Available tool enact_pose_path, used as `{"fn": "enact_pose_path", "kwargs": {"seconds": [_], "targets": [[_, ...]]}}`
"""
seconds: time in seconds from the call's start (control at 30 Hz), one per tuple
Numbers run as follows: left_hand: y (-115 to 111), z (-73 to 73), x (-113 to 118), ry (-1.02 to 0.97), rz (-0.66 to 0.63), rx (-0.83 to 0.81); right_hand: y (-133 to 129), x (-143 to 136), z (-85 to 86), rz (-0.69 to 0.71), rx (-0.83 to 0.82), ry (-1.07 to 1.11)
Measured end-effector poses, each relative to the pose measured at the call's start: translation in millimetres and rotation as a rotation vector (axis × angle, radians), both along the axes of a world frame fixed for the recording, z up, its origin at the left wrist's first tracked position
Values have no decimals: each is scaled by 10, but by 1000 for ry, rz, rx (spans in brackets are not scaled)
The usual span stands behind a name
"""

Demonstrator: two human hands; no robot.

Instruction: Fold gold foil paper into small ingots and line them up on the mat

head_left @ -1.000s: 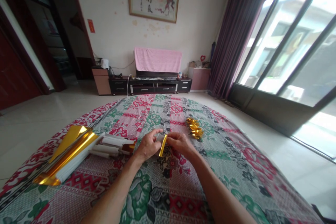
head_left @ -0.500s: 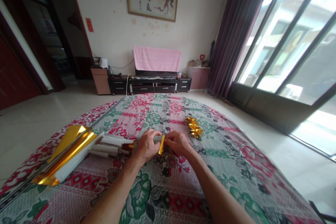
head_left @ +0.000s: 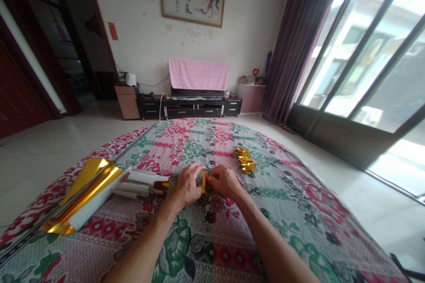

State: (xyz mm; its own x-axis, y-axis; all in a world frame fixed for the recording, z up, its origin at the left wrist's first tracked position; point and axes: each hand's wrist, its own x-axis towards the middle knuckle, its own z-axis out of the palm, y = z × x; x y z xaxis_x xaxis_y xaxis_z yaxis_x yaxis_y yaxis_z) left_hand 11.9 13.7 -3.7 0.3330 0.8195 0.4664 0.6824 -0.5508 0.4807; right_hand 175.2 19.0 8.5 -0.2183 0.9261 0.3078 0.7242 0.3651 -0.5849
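Observation:
Between my two hands, upright over the patterned cloth, is a narrow folded piece of gold foil paper (head_left: 203, 183). My left hand (head_left: 186, 184) curves round its left side, with the thumb against the paper and the index finger reaching toward its top end. On the other side, my right hand (head_left: 226, 180) pinches it with thumb and fingers together. To the right lie several folded gold foil pieces (head_left: 245, 160) in a row. Left of my hands are white paper rolls (head_left: 141, 183), some with gold-brown ends. Beyond them rests a stack of gold foil sheets (head_left: 94, 185), partly curled over.
A flowered cloth (head_left: 175, 247) covers the round table under my hands. Past its far edge stand a low black cabinet (head_left: 194, 108) and a screen under a pink towel (head_left: 199, 74). A purple curtain (head_left: 292, 40) and glazed doors are at the right.
The gold foil paper has turned from a slight slant to nearly upright. My left fingers have shifted a little along it; the foil pieces and stacks have not moved.

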Motion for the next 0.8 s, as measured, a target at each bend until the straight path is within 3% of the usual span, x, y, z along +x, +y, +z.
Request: {"fn": "enact_pose_path", "kwargs": {"seconds": [0.27,0.53,0.8], "targets": [[11,-31,3,-38,30,-26,24,106,38,-38,-90,174],[-51,55,16,20,-6,-44,3,197,31,324,-6,336],[-36,33,19,33,-42,1,-23,285,85,313,-37,313]]}}
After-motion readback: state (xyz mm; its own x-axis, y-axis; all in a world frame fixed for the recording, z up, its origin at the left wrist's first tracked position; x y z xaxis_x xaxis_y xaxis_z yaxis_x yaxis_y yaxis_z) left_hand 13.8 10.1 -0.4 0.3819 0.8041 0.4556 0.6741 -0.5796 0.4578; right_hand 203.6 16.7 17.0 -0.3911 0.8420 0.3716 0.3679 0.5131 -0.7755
